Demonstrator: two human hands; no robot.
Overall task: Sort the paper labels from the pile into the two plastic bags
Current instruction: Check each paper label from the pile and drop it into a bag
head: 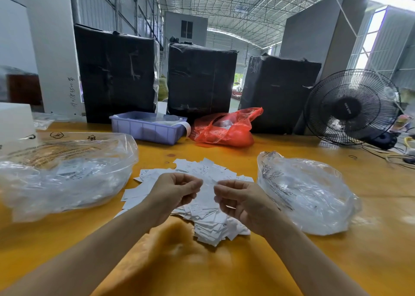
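The yellow counter (224, 273) carries everything, and the pile of paper labels (202, 206) at its middle serves as the landmark. Left of the pile lies the larger clear plastic bag (67, 174), already showing some labels inside; right of the pile sits the smaller clear bag (310, 194), so each is within reach of one arm for sorting. Beyond the pile stand a lilac bin (146, 128) and a red bag (224, 129). Just above the pile, the left hand (177, 191) and right hand (240, 200) hover with fingers curled, seemingly pinching one white label (207, 191) between them, probably to read it.
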